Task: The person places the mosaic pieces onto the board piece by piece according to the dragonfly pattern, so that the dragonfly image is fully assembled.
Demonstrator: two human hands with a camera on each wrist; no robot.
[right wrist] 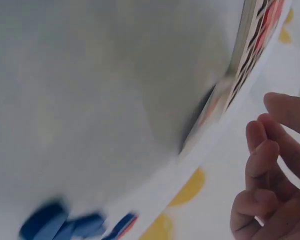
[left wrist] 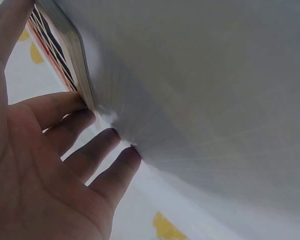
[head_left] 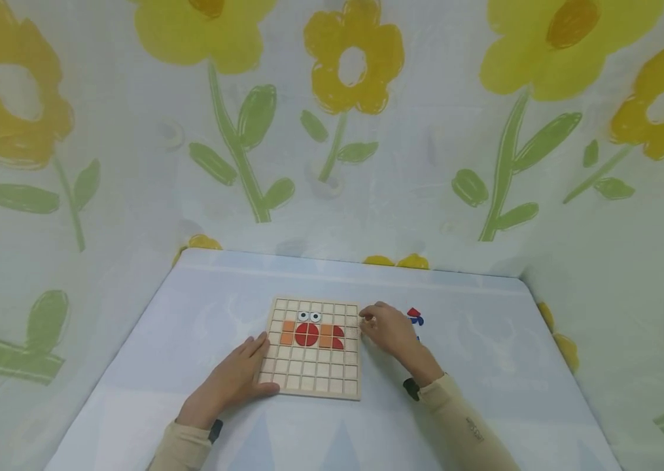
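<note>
A square wooden grid board (head_left: 308, 373) lies on the table. On it are two round eye pieces (head_left: 309, 316), a red circle (head_left: 307, 334) made of quarter pieces, orange squares (head_left: 326, 335) and red quarter pieces (head_left: 338, 343) at the right. My left hand (head_left: 239, 373) rests at the board's left edge, its fingertips (left wrist: 132, 155) along the side and the thumb near the front corner. Just off the board's upper right edge is my right hand (head_left: 389, 330), fingers bent loosely. Nothing shows between its fingertips (right wrist: 264, 145) in the right wrist view.
Beyond the right hand lie a few loose pieces, a red one (head_left: 414, 312) and blue ones (head_left: 417, 320). Blue pieces (right wrist: 47, 220) also show, blurred, in the right wrist view. The white table (head_left: 461, 291) meets a flower-printed curtain (head_left: 414, 176) at its back edge.
</note>
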